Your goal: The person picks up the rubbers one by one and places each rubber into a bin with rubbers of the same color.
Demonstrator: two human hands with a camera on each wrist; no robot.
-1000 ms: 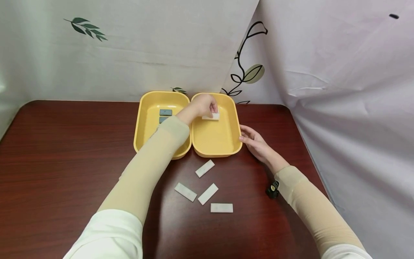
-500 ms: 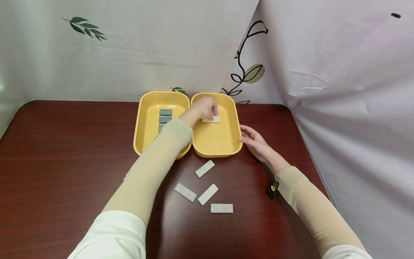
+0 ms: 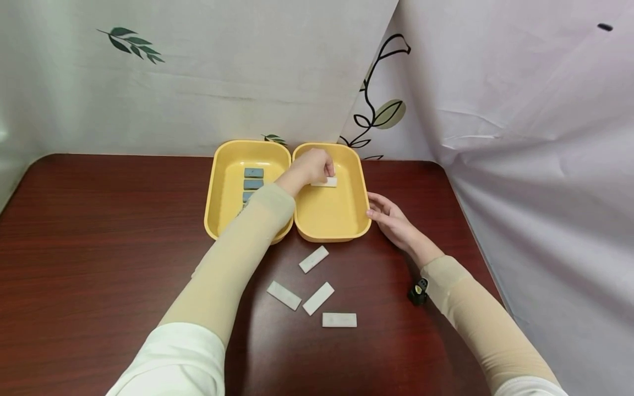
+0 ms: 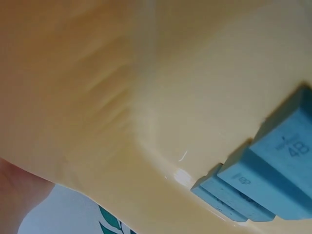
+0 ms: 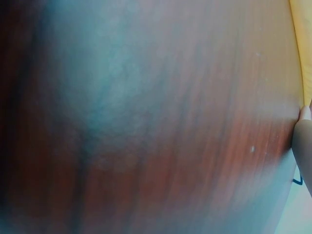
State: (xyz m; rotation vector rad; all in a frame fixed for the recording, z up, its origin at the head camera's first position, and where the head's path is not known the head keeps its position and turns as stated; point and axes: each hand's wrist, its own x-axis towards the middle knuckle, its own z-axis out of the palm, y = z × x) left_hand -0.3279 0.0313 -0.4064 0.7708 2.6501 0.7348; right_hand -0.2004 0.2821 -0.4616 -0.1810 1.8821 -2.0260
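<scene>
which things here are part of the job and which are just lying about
Part of the job, it seems:
left hand, pinching one white block
right hand, touching the right yellow tray
four loose white blocks
left yellow tray, with blue blocks

Apparently just there:
leaf-print curtain
small black item

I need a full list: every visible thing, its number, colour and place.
Table: one, reddish brown, underneath.
Left tray: one, yellow, on table.
Right tray: one, yellow, beside it.
Blue blocks: at least three, blue-grey, left tray.
Loose blocks: four, white, on table.
Held block: one, white, right tray.
Device: one, black, right of loose blocks.
Cloth: count unclear, whitish, behind table.
Sleeves: two, beige and white, foreground.
Left hand: one, bare, pinching held block.
Right hand: one, bare, touching right tray.
</scene>
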